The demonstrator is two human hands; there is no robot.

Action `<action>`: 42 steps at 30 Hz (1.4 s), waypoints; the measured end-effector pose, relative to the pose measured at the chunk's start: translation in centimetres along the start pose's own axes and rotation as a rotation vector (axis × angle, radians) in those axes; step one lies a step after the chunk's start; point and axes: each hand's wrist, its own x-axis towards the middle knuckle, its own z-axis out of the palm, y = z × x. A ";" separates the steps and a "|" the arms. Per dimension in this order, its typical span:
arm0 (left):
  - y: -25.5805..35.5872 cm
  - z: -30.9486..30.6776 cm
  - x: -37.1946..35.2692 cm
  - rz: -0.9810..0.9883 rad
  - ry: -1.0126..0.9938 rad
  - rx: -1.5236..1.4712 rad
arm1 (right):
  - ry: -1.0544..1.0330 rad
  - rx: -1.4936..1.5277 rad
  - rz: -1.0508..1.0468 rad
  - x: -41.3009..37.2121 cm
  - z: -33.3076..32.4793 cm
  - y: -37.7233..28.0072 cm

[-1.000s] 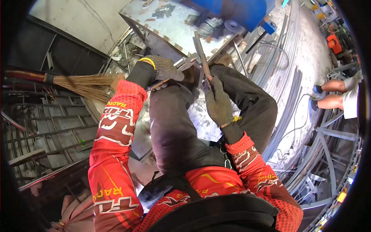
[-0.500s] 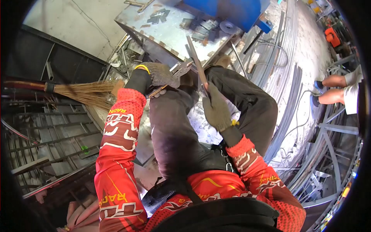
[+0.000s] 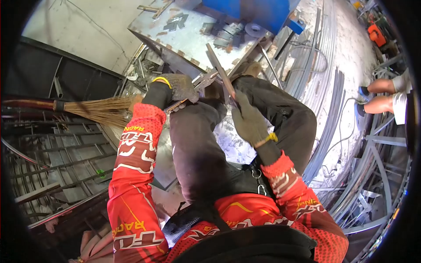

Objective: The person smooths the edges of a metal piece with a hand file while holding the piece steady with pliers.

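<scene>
My left hand (image 3: pixel 181 89), in a dark glove, is closed on a metal piece (image 3: pixel 204 81) that sticks out to its upper right above my left knee. In my right hand (image 3: pixel 250 120), also gloved, is a long flat file-like bar (image 3: pixel 221 70). Its far part points up and left, and it crosses the end of the metal piece. Whether the two touch is hard to tell. A thin brownish strip (image 3: pixel 176 105) shows under my left hand.
A metal table (image 3: pixel 193 33) with small cut plates (image 3: pixel 176 22) stands ahead, below a blue machine (image 3: pixel 250 13). A broom (image 3: pixel 94 109) lies left. Long metal bars (image 3: pixel 313 65) lie right, near another person's legs (image 3: pixel 379 96). Metal frames (image 3: pixel 70 153) fill the lower left.
The bar in my right hand has shifted slightly down and left, and my right wrist has moved a little to the right. My left hand keeps its hold on the metal piece.
</scene>
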 end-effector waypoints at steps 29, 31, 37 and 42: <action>-0.3 0.7 0.7 -0.023 -0.029 -0.091 | -0.083 -0.041 0.119 -0.9 0.5 -0.3; 0.5 0.5 -0.1 -0.012 0.000 -0.052 | -0.055 -0.038 0.049 3.0 1.5 -0.2; 0.3 0.0 -0.3 -0.043 0.008 -0.037 | -0.080 0.009 0.127 1.8 1.0 0.3; -0.4 0.7 0.5 -0.115 -0.040 -0.159 | -0.044 0.019 0.072 -1.8 0.2 0.5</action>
